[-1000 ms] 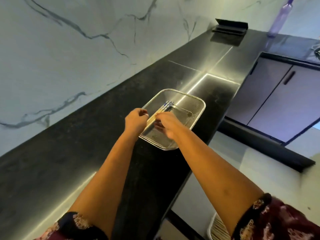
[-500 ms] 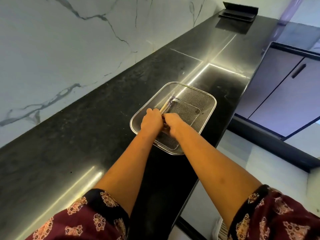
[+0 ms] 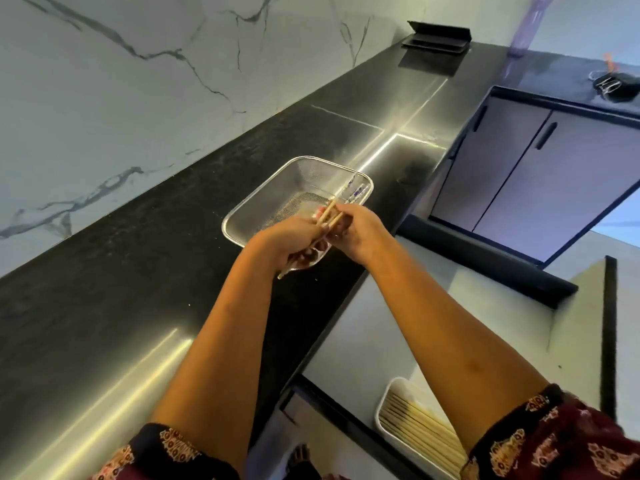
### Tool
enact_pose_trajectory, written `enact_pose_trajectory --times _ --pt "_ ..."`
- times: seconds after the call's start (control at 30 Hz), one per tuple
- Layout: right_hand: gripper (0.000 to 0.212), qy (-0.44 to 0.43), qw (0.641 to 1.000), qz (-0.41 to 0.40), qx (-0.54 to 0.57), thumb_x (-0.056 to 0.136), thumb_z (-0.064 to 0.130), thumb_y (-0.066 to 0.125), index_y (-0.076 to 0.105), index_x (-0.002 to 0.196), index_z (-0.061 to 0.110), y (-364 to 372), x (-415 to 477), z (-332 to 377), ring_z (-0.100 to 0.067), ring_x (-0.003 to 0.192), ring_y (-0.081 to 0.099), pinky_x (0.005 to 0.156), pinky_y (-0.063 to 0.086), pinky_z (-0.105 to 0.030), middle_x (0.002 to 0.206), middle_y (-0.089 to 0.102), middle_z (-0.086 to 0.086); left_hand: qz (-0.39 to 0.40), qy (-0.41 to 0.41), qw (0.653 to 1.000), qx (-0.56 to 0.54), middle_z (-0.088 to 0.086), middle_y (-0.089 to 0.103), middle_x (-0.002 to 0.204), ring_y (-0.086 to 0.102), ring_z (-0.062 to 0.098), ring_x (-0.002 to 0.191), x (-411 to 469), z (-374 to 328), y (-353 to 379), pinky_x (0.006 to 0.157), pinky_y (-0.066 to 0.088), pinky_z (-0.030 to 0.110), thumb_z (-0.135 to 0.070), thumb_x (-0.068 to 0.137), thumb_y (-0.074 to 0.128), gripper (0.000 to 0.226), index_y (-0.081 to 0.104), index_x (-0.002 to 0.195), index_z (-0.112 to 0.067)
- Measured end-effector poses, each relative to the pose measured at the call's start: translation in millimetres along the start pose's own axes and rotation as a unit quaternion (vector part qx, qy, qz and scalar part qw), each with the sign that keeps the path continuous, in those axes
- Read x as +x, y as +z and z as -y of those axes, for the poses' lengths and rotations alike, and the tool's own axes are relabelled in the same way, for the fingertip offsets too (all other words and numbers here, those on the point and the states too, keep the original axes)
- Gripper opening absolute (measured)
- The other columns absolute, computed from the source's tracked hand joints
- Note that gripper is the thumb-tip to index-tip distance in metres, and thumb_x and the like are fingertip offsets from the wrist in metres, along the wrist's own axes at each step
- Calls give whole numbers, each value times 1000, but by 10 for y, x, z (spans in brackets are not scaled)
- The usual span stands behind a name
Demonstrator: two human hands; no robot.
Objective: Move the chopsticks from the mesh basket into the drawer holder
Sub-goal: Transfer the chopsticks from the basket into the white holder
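Two hands meet over the near end of the mesh basket (image 3: 277,199), which sits on the black worktop (image 3: 138,271) close to its front edge. The left hand (image 3: 294,240) has its fingers (image 3: 311,252) curled tight around a small bundle of chopsticks (image 3: 330,216); their pale lower tips stick out below the fist toward the worktop's front edge, and the upper ends rise slanting over the basket. The right hand (image 3: 356,233) is pressed against the left, its fingers pinched on the same bundle just above the left fist. A few more sticks with blue-patterned ends (image 3: 356,190) lie inside the basket along its right wall, near the far right corner. Below the worktop's front edge, at the bottom of the view, a white holder (image 3: 384,400) sits in an open drawer (image 3: 346,424), already filled with a row of pale chopsticks lying side by side. Dark patterned sleeves (image 3: 554,441) cover both upper arms. At the far end of the worktop stand a purple bottle (image 3: 523,26) and a flat black object by the marble wall (image 3: 104,81).
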State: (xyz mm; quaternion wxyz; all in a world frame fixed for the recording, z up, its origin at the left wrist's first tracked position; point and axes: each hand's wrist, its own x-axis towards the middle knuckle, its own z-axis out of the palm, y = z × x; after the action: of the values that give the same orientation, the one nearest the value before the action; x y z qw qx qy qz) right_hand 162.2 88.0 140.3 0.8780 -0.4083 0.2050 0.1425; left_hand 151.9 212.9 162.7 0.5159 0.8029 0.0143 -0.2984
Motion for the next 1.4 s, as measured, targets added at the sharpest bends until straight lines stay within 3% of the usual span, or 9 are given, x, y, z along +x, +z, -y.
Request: enact_pose_trajectory --times 0.2,0.43,0.5,0.63,0.8,0.87,1.03,1.2,1.4 --pt "11 -17 999 -35 -5 99 12 45 54 104 7 -739 -606 59 -20 80 63 85 51 -42 89 65 -11 105 -57 993 -22 -2 50 65 43 9 50 -295 234 675 46 39 21 -31 98 42 26 61 90 -15" --pt "45 -93 969 -229 -9 93 -7 48 32 119 25 -1728 -1004 -40 -21 62 58 67 57 -38 81 55 -16 199 -78 975 62 -1 51 73 44 9 57 -404 604 1440 51 40 21 -35 98 41 26 60 92 -18" --pt "39 -105 956 -266 -62 93 -6 48 38 120 21 -2021 -1105 -54 -21 62 59 65 57 -35 80 56 -15 218 -74 968 96 -1 51 74 43 10 58 -433 675 1607 53 40 22 -34 99 40 26 59 93 -18" --pt "21 -78 944 -274 -165 97 3 43 61 108 2 -2475 -1274 -155 -19 65 59 60 53 -28 80 60 -13 244 -79 958 131 0 50 75 41 11 58 -463 762 1918 53 39 22 -30 100 40 24 60 93 -18" --pt "16 -44 947 -238 -212 98 5 44 59 96 6 -2593 -1367 -358 -17 68 58 64 52 -30 78 59 -9 249 -61 951 175 -1 46 77 39 10 59 -413 800 2214 53 39 21 -29 101 36 23 56 97 -18" --pt "10 1 924 -261 -279 97 9 48 58 96 7 -2930 -1442 -499 -16 71 56 62 52 -30 84 58 -9 280 -73 933 213 -1 45 75 38 10 59 -282 962 2517 53 37 21 -30 101 36 23 55 97 -18" --pt "21 115 857 -164 -475 97 20 51 62 84 7 -3153 -1596 -547 -16 74 54 66 49 -26 81 57 -7 263 -48 923 278 -3 49 73 40 10 59 -212 1158 2559 53 38 20 -24 99 44 24 62 112 -14" --pt "29 161 696 -92 -694 98 21 50 67 112 3 -3337 -1760 -688 -28 102 60 75 38 -26 111 65 -14 237 53 868 434 0 72 94 56 10 76 -136 1377 2875 67 45 17 -26 92 56 19 70 106 -25" --pt "22 141 598 -27 -789 89 13 62 67 111 10 -3263 -1747 -896 -24 98 62 79 46 -28 111 66 -10 254 78 846 462 7 70 106 62 24 97 -14 1526 3196 87 46 32 -19 90 59 17 70 103 -17"
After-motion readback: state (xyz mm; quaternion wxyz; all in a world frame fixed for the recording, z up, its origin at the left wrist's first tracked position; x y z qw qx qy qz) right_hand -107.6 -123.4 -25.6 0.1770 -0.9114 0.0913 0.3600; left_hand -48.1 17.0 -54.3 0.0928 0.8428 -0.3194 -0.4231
